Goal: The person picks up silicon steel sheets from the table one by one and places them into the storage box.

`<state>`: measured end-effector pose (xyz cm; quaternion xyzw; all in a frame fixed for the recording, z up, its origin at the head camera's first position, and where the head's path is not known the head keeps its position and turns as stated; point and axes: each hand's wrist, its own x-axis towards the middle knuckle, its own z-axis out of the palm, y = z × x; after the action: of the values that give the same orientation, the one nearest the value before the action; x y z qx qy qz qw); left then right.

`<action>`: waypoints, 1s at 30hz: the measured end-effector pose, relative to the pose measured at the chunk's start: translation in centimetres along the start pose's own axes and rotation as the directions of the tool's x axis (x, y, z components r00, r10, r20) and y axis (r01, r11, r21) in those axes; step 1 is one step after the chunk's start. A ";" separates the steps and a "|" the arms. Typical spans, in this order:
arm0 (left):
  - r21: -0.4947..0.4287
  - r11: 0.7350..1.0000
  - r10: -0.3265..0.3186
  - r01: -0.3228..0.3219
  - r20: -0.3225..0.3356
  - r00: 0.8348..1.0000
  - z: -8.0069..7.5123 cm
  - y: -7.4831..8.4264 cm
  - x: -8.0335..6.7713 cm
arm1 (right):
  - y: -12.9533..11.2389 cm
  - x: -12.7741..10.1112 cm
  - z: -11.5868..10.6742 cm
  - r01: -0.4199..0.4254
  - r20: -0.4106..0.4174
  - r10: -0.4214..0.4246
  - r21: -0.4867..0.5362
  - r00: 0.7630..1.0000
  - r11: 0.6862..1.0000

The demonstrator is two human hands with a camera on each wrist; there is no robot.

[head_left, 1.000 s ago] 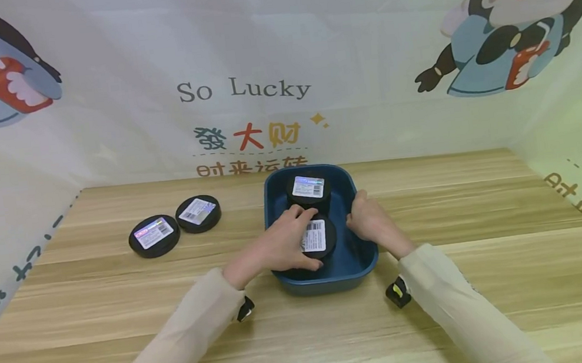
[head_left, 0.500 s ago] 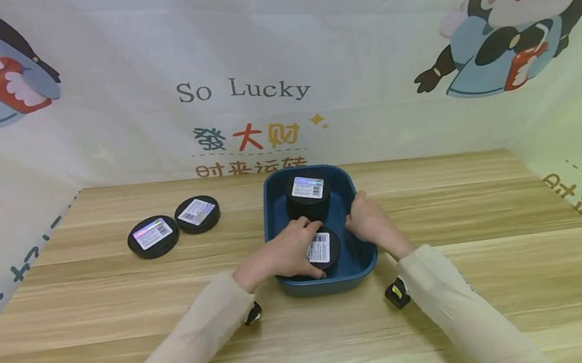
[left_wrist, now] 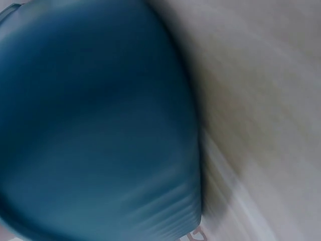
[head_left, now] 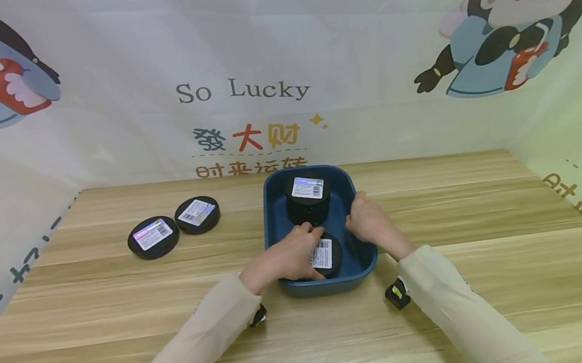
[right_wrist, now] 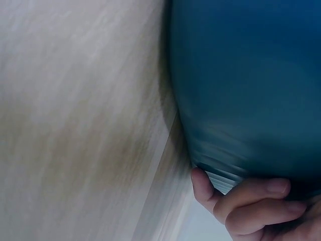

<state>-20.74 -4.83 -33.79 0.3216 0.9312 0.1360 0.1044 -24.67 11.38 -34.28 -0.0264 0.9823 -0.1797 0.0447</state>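
The left hand (head_left: 299, 254) looks busy setting down a black disc (head_left: 327, 253). The disc is inside the blue tub (head_left: 353, 258), at the end near the person. The left thumb and fingers pinch its edge. The right hand (head_left: 369, 220) has its fingers curled over the tub's right rim.

To do this well, I think the disc should be held flat and let go gently, so it doesn't bang or trap a finger. A firm right hand should stop the tub sliding.

The disc is round and black, and its white sticker (head_left: 322, 255) has marks too small to read. I can't tell what is under it. Behind it stands a tall black stack (head_left: 309, 210). Two more discs, one nearer (head_left: 153, 237) and one farther (head_left: 197, 215), lie on the tabletop (head_left: 319, 344).
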 end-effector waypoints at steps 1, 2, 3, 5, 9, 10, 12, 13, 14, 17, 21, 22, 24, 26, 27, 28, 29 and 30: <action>0.003 1.000 -0.001 0.001 0.006 1.000 0.0 0.0 0.0 | 0.0 0.0 0.0 -0.002 -0.001 0.002 0.000 1.000 1.000; 0.007 1.000 -0.004 0.004 0.013 1.000 0.1 0.1 0.1 | 0.0 0.0 0.0 -0.004 0.000 0.004 0.001 1.000 1.000; 0.011 1.000 -0.008 0.007 0.020 1.000 0.1 0.1 0.1 | 0.0 0.0 0.0 -0.004 -0.001 0.004 0.000 1.000 1.000; 0.020 1.000 -0.015 0.014 0.034 0.999 0.2 0.2 0.2 | 0.0 0.1 0.0 -0.004 -0.002 0.004 -0.004 1.000 1.000; 0.032 0.999 -0.023 0.021 0.053 0.998 0.3 0.3 0.3 | 0.0 0.0 0.0 -0.004 0.004 0.004 -0.007 1.000 1.000; 0.037 0.999 -0.023 0.021 0.055 0.998 0.3 0.3 0.3 | 0.0 0.0 0.0 -0.004 0.005 0.004 -0.009 1.000 1.000; 0.043 0.999 -0.026 0.023 0.061 0.998 0.2 0.3 0.4 | -0.1 0.0 0.0 -0.003 0.006 0.003 -0.010 1.000 1.000; 0.047 0.999 -0.028 0.025 0.063 0.998 0.3 0.4 0.4 | -0.1 0.0 0.0 -0.003 0.006 0.004 -0.010 1.000 1.000; 0.050 0.998 -0.029 0.025 0.064 0.998 0.3 0.4 0.5 | -0.1 0.0 0.0 -0.005 0.006 0.005 -0.010 1.000 1.000; 0.064 0.998 -0.031 0.027 0.067 0.997 0.3 0.5 0.5 | -0.1 0.0 0.0 -0.005 0.006 0.006 -0.004 1.000 1.000; 0.078 0.996 -0.042 0.036 0.070 0.997 0.5 0.6 0.6 | 0.0 0.0 -0.1 -0.003 0.009 0.003 0.003 1.000 1.000; 0.081 0.996 -0.045 0.039 0.071 0.996 0.5 0.6 0.6 | 0.0 0.0 0.0 0.000 0.008 0.000 0.000 1.000 1.000; 0.085 0.995 -0.053 0.046 0.076 0.996 0.5 0.6 0.6 | 0.0 0.0 -0.1 0.004 0.007 -0.004 -0.001 1.000 1.000; 0.087 0.995 -0.060 0.052 0.090 0.994 0.4 0.6 0.7 | 0.0 -0.1 -0.1 0.008 0.001 -0.008 -0.004 1.000 1.000; 0.088 0.995 -0.064 0.056 0.099 0.993 0.4 0.6 0.7 | 0.0 -0.1 -0.1 0.011 -0.002 -0.011 -0.005 1.000 1.000; 0.087 0.995 -0.068 0.058 0.108 0.992 0.3 0.6 0.7 | 0.0 -0.1 -0.1 0.013 -0.006 -0.013 -0.006 1.000 1.000; 0.085 0.994 -0.072 0.062 0.117 0.991 0.3 0.6 0.8 | 0.0 -0.1 -0.1 0.011 -0.006 -0.012 -0.003 1.000 1.000; 0.084 0.994 -0.076 0.065 0.127 0.989 0.2 0.6 0.8 | 0.0 -0.1 -0.1 0.013 -0.009 -0.013 -0.003 1.000 1.000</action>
<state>-20.94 -3.88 -33.87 0.3005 0.9379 0.0739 0.1566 -24.60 11.36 -34.21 -0.0319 0.9826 -0.1789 0.0391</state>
